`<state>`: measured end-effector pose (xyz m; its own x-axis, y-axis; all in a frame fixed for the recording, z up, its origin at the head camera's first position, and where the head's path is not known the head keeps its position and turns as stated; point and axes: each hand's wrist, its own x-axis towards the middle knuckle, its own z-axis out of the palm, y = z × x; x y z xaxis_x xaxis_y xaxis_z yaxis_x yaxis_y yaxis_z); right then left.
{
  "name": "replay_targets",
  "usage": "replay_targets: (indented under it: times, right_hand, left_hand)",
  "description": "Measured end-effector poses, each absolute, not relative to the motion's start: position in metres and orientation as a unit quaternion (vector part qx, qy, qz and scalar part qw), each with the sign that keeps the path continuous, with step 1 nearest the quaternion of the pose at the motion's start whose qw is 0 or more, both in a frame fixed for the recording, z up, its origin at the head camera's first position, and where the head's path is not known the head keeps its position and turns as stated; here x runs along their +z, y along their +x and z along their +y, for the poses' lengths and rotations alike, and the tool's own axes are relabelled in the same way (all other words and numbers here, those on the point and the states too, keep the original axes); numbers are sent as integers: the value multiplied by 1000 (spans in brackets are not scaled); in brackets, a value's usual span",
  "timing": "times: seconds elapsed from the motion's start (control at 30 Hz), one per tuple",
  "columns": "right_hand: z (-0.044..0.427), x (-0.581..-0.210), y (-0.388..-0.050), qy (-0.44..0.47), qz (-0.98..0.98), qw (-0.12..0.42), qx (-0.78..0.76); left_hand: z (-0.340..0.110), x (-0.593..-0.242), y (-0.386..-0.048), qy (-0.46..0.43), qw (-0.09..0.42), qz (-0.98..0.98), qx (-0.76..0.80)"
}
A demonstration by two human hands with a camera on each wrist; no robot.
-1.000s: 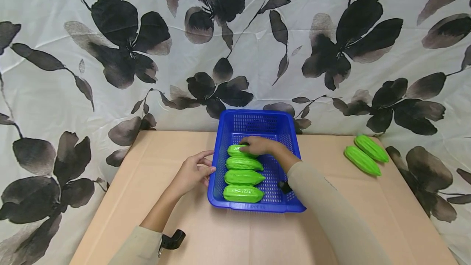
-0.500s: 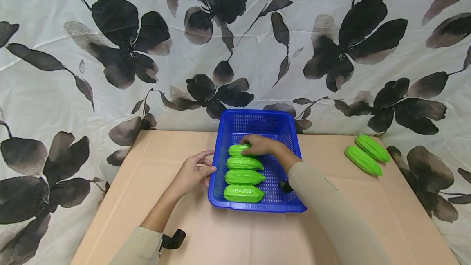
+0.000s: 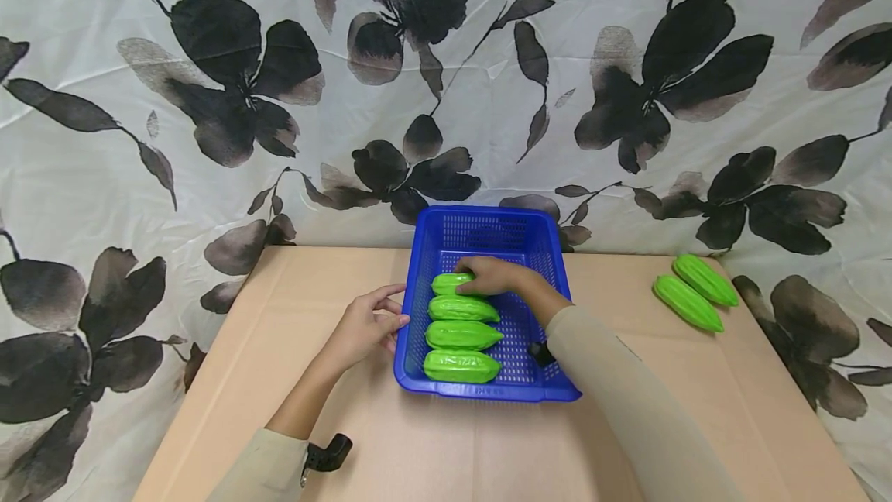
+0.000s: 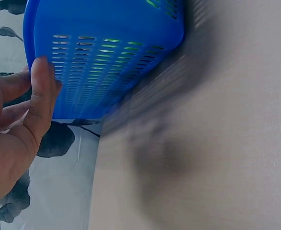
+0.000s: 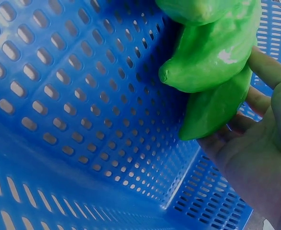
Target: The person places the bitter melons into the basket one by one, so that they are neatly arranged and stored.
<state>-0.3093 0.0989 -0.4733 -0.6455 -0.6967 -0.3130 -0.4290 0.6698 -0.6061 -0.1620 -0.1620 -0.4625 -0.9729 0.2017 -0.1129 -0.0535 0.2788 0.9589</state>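
Gripping a green vegetable (image 5: 215, 112) with the right hand (image 5: 258, 155) inside a slotted blue basket (image 5: 30, 151).
Showing two more green vegetables (image 5: 210, 60) alongside, near the hand.

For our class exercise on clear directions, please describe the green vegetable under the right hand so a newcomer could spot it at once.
On the pale tabletop stands a blue basket. Inside, along its left side, four green vegetables lie in a row from near to far. Pick the farthest vegetable, the only one partly covered by the right hand.
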Motion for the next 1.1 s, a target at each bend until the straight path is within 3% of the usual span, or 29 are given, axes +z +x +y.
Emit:
replay_targets:
  times: [0.33,0.57,1.1]
  right_hand:
    - [106,-472,-308,-320,872,263,-261]
    - [117,-452,-306,-299,882,257,-258]
    - [175,-390,-282,-295,898,162,-283]
  left_hand:
    - [-160,-464,-160,41,108,793,598]
    - [-161,-463,-160,46,102,796,595]
    - [-162,-463,-160,58,97,799,591]
